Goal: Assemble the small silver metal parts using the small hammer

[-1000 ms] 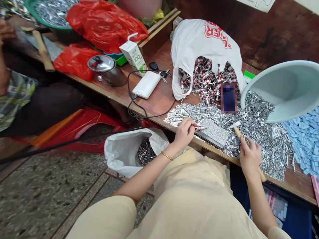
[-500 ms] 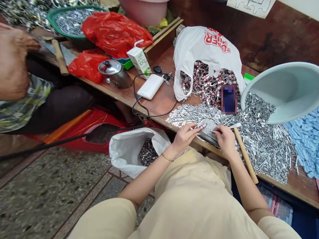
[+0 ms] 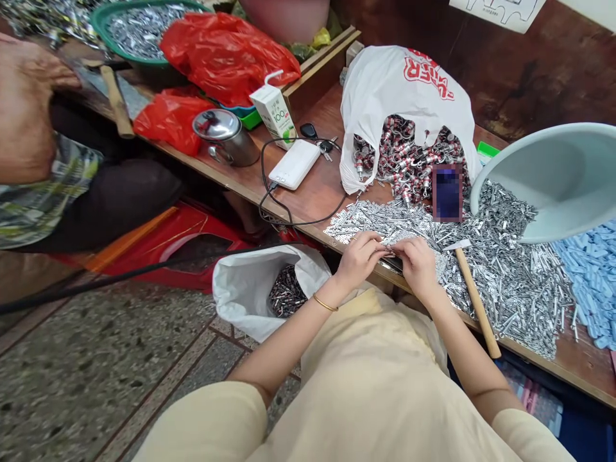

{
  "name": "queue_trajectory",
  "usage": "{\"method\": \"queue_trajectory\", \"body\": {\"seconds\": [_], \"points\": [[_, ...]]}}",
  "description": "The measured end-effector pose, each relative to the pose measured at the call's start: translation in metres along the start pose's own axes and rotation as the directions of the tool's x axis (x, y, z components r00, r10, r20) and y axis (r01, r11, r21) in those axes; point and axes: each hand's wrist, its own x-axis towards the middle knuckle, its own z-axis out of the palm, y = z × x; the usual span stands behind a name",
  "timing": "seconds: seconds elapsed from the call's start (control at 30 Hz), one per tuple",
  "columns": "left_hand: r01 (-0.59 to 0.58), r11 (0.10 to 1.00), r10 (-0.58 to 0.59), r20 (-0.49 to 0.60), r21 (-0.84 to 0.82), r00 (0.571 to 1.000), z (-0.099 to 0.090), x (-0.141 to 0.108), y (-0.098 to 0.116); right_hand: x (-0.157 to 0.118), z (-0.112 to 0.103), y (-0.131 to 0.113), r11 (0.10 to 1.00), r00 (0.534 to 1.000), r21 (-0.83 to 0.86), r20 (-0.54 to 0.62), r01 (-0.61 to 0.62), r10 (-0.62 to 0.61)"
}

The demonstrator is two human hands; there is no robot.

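Note:
At the table's front edge, my left hand (image 3: 359, 258) is closed, fingers pinched round a small part that is mostly hidden. My right hand (image 3: 418, 266) meets it from the right, its thumb and fingers pressed together at the same spot; whatever it pinches is too small to name. Under and behind both hands lies a spread of small silver metal pieces (image 3: 366, 215). A hammer (image 3: 476, 298) with a wooden handle rests on the pieces to the right of my right hand. Behind, a white plastic bag (image 3: 409, 83) lies open with red-and-silver metal parts (image 3: 402, 151) spilling out.
A phone (image 3: 447, 192), white power bank (image 3: 294, 165) with cable, keys, drink carton (image 3: 274, 115) and steel mug (image 3: 225, 136) stand behind. A grey tub (image 3: 553, 179) lies tipped at right. A white sack (image 3: 240, 289) hangs below the edge. Another person's arm (image 3: 24, 109) is at far left.
My right hand has moved left to meet my left hand. The red-and-silver part seen earlier in my left fingers is now mostly hidden. The view has shifted slightly.

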Motion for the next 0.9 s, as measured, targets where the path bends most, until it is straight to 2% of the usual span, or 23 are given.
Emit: {"method": "queue_trajectory", "body": {"seconds": [0.13, 0.23, 0.5, 0.63, 0.7, 0.8, 0.83, 0.9], "points": [[-0.067, 0.996, 0.059, 0.125, 0.063, 0.99, -0.004, 0.005, 0.008, -0.003, 0.005, -0.004, 1.0, 0.997, -0.019, -0.072, -0.016, 0.014], [-0.066, 0.995, 0.054, 0.154, 0.078, 0.987, -0.005, 0.007, 0.009, -0.002, 0.006, -0.004, 0.999, 0.996, 0.024, -0.081, -0.035, 0.037], [-0.027, 1.0, 0.028, 0.107, -0.006, 0.994, -0.006, 0.007, 0.001, 0.005, -0.001, 0.001, 0.99, 0.997, 0.123, -0.02, 0.071, -0.069], [0.004, 0.995, 0.006, 0.095, -0.1, 0.995, -0.008, 0.009, 0.007, 0.005, -0.007, 0.0, 0.988, 0.995, 0.12, 0.023, 0.097, -0.101], [0.073, 0.977, -0.068, 0.034, -0.198, 0.997, -0.01, 0.01, 0.015, 0.003, -0.01, -0.003, 0.99, 0.999, 0.135, -0.022, 0.042, -0.039], [0.181, 0.931, -0.2, -0.026, -0.316, 0.98, -0.012, 0.011, 0.027, -0.003, -0.013, -0.008, 0.957, 0.99, 0.275, -0.07, -0.095, 0.119], [0.192, 0.927, -0.212, -0.029, -0.323, 0.977, -0.013, 0.011, 0.03, -0.005, -0.014, -0.01, 0.936, 0.986, 0.328, -0.064, -0.125, 0.153], [0.152, 0.944, -0.165, -0.019, -0.294, 0.986, -0.016, 0.012, 0.034, -0.008, -0.017, -0.014, 0.914, 0.984, 0.382, -0.059, -0.133, 0.168]]}}
